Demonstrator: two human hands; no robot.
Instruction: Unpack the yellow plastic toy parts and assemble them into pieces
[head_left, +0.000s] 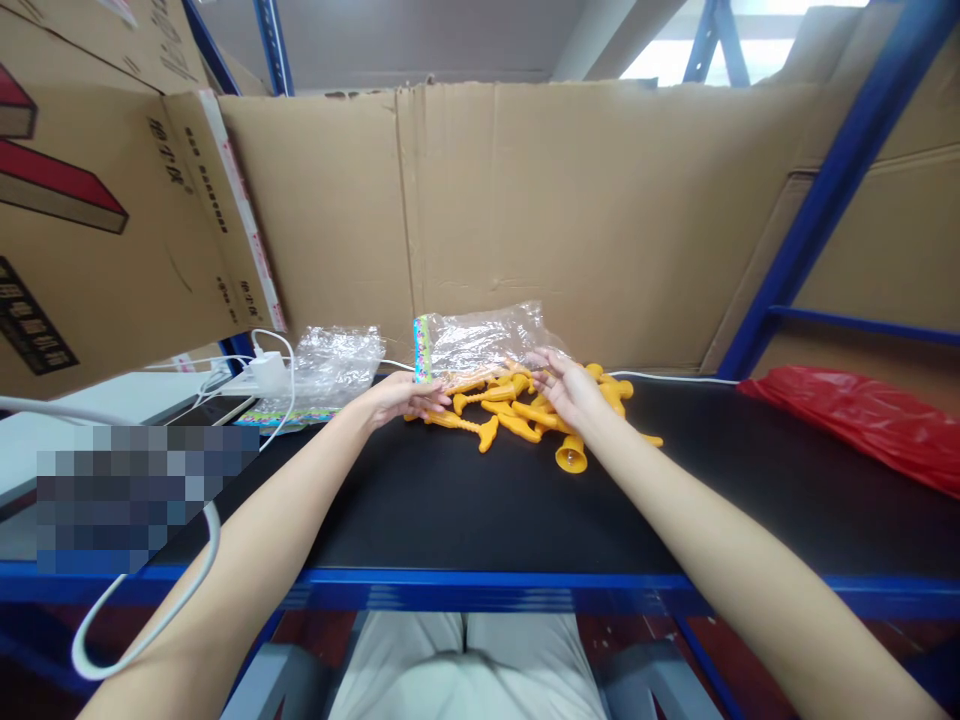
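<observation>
A clear plastic bag (487, 338) with a colourful printed strip on its left edge is stretched between my hands. My left hand (405, 398) is closed at the bag's lower left corner, its fingertips close to the yellow parts. The upper right side of the bag is pinched by my right hand (568, 388), which hovers over the pile. Beneath and around both hands lies a heap of yellow-orange plastic parts (517, 425), some long and handle-like. A small yellow cup-shaped piece (571, 455) sits at the front of this heap. Some parts are hidden behind my right hand and the bag.
More clear plastic packaging (337, 360) lies at the left, by a white charger (268, 372) with cables. A red plastic bag (847, 415) rests on the black tabletop (450, 520) at right. Cardboard (600, 220) walls the back; blue posts (825, 200) frame the bench.
</observation>
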